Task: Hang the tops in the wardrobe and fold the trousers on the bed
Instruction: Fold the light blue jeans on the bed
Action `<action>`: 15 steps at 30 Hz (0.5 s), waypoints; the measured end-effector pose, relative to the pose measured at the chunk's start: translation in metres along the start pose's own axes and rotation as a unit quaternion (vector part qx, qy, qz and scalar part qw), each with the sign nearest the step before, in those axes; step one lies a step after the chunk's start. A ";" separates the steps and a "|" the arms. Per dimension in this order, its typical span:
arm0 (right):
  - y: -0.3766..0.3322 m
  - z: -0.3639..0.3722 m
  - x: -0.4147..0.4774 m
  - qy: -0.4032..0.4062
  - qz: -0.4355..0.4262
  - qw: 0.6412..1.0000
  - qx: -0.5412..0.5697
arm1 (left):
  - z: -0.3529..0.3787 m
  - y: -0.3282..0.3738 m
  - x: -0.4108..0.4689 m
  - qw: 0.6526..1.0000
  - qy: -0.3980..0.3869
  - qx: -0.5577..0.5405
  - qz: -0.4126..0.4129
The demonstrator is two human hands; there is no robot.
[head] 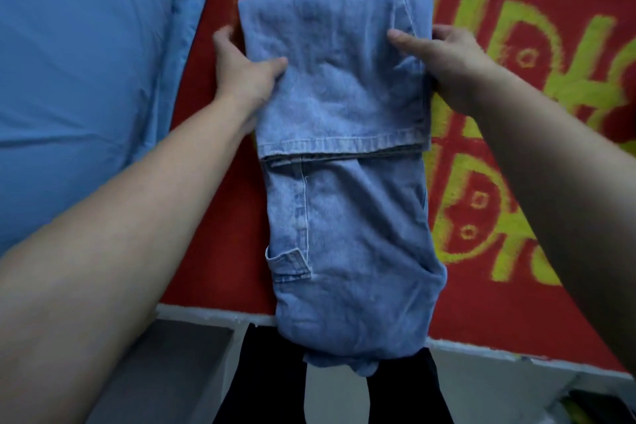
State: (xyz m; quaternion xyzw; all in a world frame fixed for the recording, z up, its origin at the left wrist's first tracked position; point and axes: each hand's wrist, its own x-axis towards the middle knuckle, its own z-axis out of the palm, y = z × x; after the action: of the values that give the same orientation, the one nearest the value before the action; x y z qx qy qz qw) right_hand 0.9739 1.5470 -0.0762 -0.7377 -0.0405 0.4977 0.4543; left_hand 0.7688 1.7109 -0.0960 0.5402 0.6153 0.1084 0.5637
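Note:
A pair of light blue jeans (347,217) lies lengthwise on the bed, over a red blanket (516,293) with yellow lettering. The leg ends are folded back toward me, their hems lying across the middle of the trousers. The waist end hangs a little over the bed's near edge. My left hand (246,70) grips the left edge of the folded part, thumb on top. My right hand (444,60) grips the right edge of the same fold, thumb on top and fingers beneath.
A blue pillow (86,62) fills the bed's left side, close to my left arm. The bed's white edge (481,349) runs along the bottom, with grey floor and my dark-trousered legs (395,399) below it.

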 end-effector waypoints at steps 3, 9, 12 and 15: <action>-0.016 0.003 -0.005 -0.035 0.004 0.999 0.027 | -0.005 0.019 0.007 0.992 -0.060 -0.084 -0.076; -0.091 -0.012 0.007 -0.012 -0.115 0.992 0.046 | 0.000 0.094 0.032 0.983 -0.144 -0.116 -0.007; -0.117 -0.016 0.019 0.016 -0.130 0.991 0.030 | 0.011 0.128 0.046 0.982 -0.137 -0.122 0.036; -0.121 -0.016 0.028 0.023 -0.127 0.991 0.035 | 0.017 0.138 0.059 0.988 -0.131 -0.083 0.024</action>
State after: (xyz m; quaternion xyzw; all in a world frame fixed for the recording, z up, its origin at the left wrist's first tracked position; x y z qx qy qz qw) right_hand 1.0476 1.6222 -0.0078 -0.7215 -0.1059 0.4200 0.5402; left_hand 0.8698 1.8037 -0.0336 0.5156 0.5121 0.1014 0.6794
